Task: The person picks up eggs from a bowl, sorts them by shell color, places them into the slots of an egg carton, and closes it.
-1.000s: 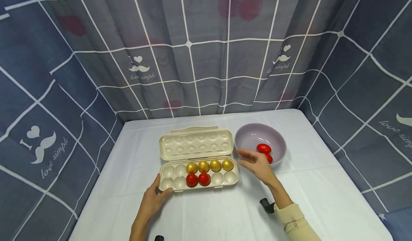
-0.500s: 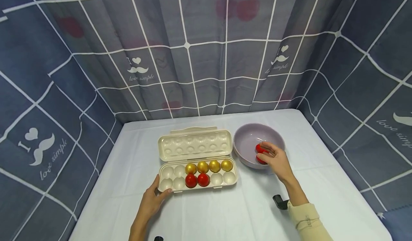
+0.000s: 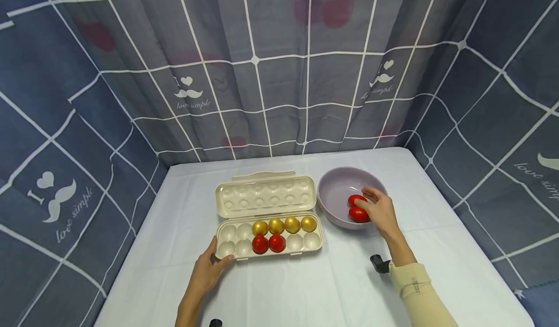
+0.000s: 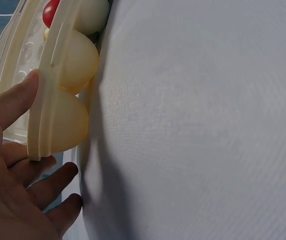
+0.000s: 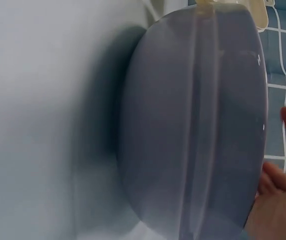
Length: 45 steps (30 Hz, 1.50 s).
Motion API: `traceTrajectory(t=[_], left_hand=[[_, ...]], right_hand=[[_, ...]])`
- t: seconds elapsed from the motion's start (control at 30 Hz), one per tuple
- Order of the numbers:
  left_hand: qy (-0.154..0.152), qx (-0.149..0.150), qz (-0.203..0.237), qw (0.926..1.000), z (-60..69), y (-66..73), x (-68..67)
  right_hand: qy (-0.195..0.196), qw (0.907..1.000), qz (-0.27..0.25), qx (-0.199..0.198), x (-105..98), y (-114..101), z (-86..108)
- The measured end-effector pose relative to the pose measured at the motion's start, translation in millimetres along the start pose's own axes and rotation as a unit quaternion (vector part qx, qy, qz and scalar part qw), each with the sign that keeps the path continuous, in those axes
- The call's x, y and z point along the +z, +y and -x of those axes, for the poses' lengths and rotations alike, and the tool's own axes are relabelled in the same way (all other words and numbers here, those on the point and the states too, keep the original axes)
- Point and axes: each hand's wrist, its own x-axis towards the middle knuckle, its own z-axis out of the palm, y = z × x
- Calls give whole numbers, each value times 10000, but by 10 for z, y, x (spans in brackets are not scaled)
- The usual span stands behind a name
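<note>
A cream egg carton (image 3: 266,252) lies with its lid (image 3: 265,197) folded back, away from me. Several gold eggs (image 3: 292,225) fill part of the far row, and two red eggs (image 3: 277,243) sit side by side in the near row. My left hand (image 3: 205,269) grips the carton's left end; in the left wrist view its thumb (image 4: 20,100) lies over the rim. Inside the purple bowl (image 3: 334,191) are two more red eggs (image 3: 358,214). Over that bowl's right side my right hand (image 3: 381,214) has thumb and fingers apart beside these eggs, with no egg pinched.
A white cloth (image 3: 279,293) covers the table. Grey-blue curtains (image 3: 279,84) with white grid lines hang at the back and both sides. The bowl stands close to the carton's right end. A black device part (image 3: 379,264) sticks out at my right wrist.
My right hand has gone from the carton's right end to the bowl, then drawn slightly right, leaving the nearer red egg more visible. The left hand keeps its place on the carton.
</note>
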Motion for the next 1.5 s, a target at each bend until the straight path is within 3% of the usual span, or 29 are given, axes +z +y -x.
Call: traceTrajectory(t=[0.13, 0.37, 0.57, 0.87, 1.13, 1.5], left_hand=[[23, -17, 19, 10000, -5, 7, -1], [17, 1, -44, 10000, -6, 4, 20], [6, -67, -5, 10000, 13, 12, 11], [16, -74, -32, 10000, 16, 18, 16], [-6, -68, -12, 10000, 9, 8, 19], [33, -87, 11, 10000, 15, 3, 13]], right_hand=[[70, 9995, 156, 280, 36, -50, -105], [-136, 9967, 151, 792, 46, -50, -216], [-400, 9942, 434, 897, 96, -2, -273], [-726, 9876, 1264, 586, 233, 24, -303], [-1127, 9752, 1885, 289, 307, 40, -325], [-1632, 9651, 2036, -232, 437, 78, -384]])
